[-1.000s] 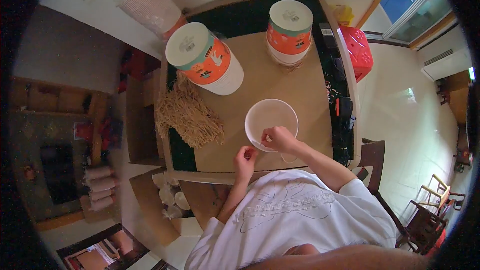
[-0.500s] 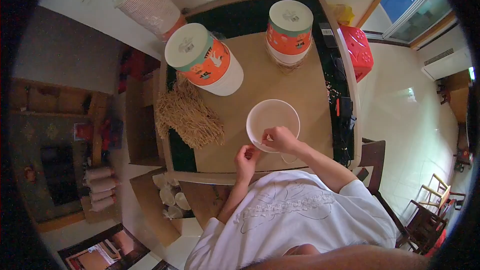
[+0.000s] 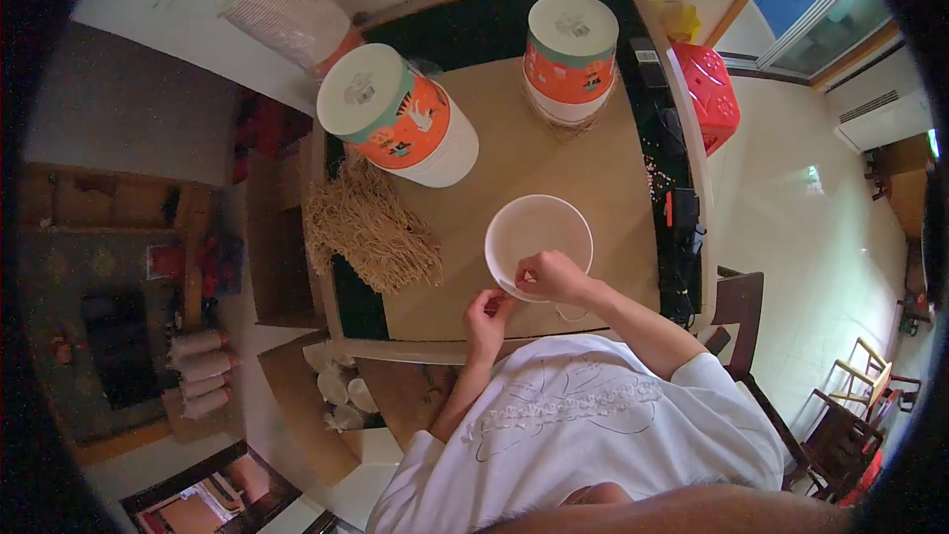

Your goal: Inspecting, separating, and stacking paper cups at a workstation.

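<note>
A white paper bucket (image 3: 541, 221) stands mouth up near the table's front edge. My right hand (image 3: 554, 278) reaches over its near rim, fingers pinched together just inside the wall; what they grip is too small to make out. Outside the near-left rim, my left hand (image 3: 486, 316) is closed with curled fingers close to the wall, its fingertips partly hidden. A thin pale cord (image 3: 571, 315) loops out below my right wrist. To the left lies a heap of tan twisted cords (image 3: 371, 227).
Stacked upside-down buckets with orange and green bands stand at the far left (image 3: 420, 124) and far right (image 3: 570, 64). Wrapped white buckets (image 3: 287, 10) stand behind the left stack. Black devices and cables (image 3: 680, 227) line the table's right edge. A red stool (image 3: 706, 94) is beyond.
Both hands stay at the bucket's near rim with almost no movement. The view has shifted slightly; the bucket and stacks stand as before.
</note>
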`<state>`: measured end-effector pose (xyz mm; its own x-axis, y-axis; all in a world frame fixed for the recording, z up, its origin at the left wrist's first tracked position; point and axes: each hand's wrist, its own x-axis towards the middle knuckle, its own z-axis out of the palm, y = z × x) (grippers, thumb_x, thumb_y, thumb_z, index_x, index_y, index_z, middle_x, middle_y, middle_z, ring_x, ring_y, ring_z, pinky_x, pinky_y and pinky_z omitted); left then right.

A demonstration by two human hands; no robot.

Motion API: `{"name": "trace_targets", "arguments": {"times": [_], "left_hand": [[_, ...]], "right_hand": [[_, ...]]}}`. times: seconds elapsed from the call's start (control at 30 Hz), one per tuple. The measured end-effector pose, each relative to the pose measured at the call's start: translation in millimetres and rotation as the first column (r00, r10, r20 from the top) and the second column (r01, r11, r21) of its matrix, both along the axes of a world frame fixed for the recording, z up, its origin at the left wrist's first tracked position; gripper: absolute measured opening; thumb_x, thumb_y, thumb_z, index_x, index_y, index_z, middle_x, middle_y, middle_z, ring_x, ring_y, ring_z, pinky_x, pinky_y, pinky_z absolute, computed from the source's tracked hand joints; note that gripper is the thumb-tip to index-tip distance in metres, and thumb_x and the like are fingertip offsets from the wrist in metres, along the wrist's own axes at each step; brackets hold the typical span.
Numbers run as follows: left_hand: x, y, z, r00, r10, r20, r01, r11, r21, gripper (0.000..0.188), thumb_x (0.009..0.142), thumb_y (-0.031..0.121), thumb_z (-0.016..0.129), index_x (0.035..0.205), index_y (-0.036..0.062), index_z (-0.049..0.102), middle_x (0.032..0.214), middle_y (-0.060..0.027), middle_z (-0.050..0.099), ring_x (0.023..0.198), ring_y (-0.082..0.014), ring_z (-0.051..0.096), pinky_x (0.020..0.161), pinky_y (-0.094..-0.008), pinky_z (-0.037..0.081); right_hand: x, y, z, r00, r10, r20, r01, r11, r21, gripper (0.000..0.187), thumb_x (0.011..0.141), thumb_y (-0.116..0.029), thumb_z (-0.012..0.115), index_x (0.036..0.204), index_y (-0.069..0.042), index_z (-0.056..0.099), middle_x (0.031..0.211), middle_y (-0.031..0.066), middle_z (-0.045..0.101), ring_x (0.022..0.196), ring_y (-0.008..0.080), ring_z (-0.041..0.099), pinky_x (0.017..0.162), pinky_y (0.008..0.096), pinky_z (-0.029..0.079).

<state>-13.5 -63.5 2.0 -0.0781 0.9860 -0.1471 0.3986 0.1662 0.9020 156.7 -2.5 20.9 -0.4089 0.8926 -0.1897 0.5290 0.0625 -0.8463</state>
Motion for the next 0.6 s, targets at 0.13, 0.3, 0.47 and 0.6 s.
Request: {"name": "trace_targets", "arguments": {"times": [0.13, 0.3, 0.47, 0.6], "left_hand": [[-1, 0, -3, 1.0, -0.002, -0.028, 0.002, 1.0, 0.004, 0.012, 0.071, 0.005, 0.064, 0.081, -0.0001, 0.059, 0.072, -0.0075, 0.059, 0.062, -0.0144, 0.057, 0.059, -0.0259, 0.045], [0, 1, 0, 0.998, -0.005, -0.062, 0.005, 1.0, 0.002, 0.013, 0.07, 0.004, 0.064, 0.081, 0.0002, 0.059, 0.072, -0.0076, 0.058, 0.062, -0.015, 0.057, 0.058, -0.0264, 0.045], [3, 2, 7, 0.999, -0.01, -0.036, 0.009, 0.999, -0.034, 0.013, 0.07, 0.004, 0.065, 0.081, 0.0001, 0.059, 0.072, -0.0069, 0.057, 0.062, -0.014, 0.057, 0.058, -0.0258, 0.045], [5, 4, 10, 0.999, -0.006, -0.037, 0.005, 1.0, -0.031, 0.013, 0.07, 0.005, 0.065, 0.08, 0.0003, 0.059, 0.072, -0.0065, 0.057, 0.063, -0.0136, 0.057, 0.059, -0.0254, 0.045]], "right_hand": [[0, 1, 2, 1.0, 0.007, -0.025, -0.007, 1.0, -0.01, 0.009, 0.065, -0.015, 0.062, 0.072, -0.008, 0.062, 0.066, 0.0093, 0.06, 0.059, 0.0258, 0.058, 0.055, 0.0336, 0.045], [0, 1, 5, 0.999, -0.003, -0.035, 0.002, 1.0, -0.028, 0.009, 0.065, -0.014, 0.062, 0.071, -0.008, 0.062, 0.066, 0.0094, 0.06, 0.06, 0.0257, 0.058, 0.055, 0.0336, 0.045], [1, 3, 10, 0.998, 0.025, -0.064, -0.028, 0.999, -0.047, 0.01, 0.067, -0.016, 0.062, 0.073, -0.009, 0.062, 0.067, 0.0095, 0.06, 0.06, 0.0252, 0.058, 0.055, 0.0333, 0.045], [1, 3, 7, 0.998, 0.03, -0.054, -0.033, 0.999, -0.043, 0.011, 0.067, -0.017, 0.062, 0.074, -0.009, 0.062, 0.067, 0.0095, 0.06, 0.06, 0.025, 0.058, 0.055, 0.0333, 0.045]]}}
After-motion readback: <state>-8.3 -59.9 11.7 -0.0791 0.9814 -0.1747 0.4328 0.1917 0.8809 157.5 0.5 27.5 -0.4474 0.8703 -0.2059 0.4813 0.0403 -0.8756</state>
